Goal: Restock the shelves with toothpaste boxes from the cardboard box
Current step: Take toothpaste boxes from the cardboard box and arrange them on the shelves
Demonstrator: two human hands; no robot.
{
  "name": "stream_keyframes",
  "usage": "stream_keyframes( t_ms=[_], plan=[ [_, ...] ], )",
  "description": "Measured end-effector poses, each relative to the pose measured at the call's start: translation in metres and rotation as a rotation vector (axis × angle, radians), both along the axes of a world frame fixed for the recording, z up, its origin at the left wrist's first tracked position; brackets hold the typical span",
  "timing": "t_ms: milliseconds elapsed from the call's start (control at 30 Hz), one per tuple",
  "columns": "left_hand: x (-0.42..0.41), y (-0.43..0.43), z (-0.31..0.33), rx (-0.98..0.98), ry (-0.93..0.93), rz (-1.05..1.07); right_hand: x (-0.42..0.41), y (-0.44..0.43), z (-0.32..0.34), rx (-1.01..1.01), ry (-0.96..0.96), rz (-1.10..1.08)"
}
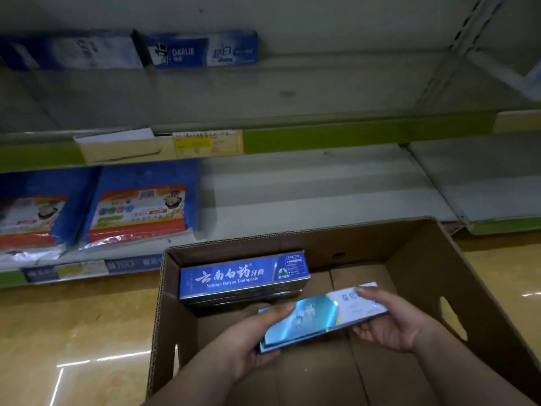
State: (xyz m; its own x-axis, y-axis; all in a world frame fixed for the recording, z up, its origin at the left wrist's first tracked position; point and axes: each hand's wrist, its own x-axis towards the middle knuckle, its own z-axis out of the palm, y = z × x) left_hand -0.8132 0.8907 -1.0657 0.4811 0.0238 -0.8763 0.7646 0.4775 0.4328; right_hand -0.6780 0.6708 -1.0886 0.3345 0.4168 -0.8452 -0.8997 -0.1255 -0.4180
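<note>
- Light-blue toothpaste boxes [319,316]: a thin stack, count unclear, held inside the cardboard box [366,247]; the long axis runs from 8 to 2 o'clock.
- Left hand [248,344]: fingers curled round the 8 o'clock end, thumb on top.
- Right hand [389,320]: fingers wrapped over the 2 o'clock end, palm beneath.
- Yunnan Baiyao toothpaste stack [243,276]: at 11 o'clock of the held stack, against the carton's left wall.
- Lower shelf [322,194] and upper shelf [322,92]: bare boards at 12 o'clock from both hands; a Darlie box [202,49] stands at 11 o'clock.
- Judgement: the carry goes up toward 12 o'clock, neither hand being clearly nearer; a slight turn would set the axis parallel to the shelf edge.
</note>
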Motion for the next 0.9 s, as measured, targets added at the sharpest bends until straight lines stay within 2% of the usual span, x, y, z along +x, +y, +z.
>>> stream_keyframes(
  t_ms=[233,500,633,900],
  plan=[
    [0.034,-0.018,0.022,0.045,-0.188,0.252,0.017,-0.014,0.043,0.012,-0.174,-0.054],
    [0.058,-0.032,0.090,0.153,-0.514,0.189,0.025,-0.016,0.142,0.039,-0.407,-0.166],
    [0.056,-0.041,0.161,0.131,-0.594,0.155,0.006,-0.034,0.218,0.052,-0.503,-0.168],
    [0.095,-0.089,0.364,0.135,-0.676,-0.037,-0.016,-0.092,0.414,0.010,-0.580,-0.407]
  ],
)
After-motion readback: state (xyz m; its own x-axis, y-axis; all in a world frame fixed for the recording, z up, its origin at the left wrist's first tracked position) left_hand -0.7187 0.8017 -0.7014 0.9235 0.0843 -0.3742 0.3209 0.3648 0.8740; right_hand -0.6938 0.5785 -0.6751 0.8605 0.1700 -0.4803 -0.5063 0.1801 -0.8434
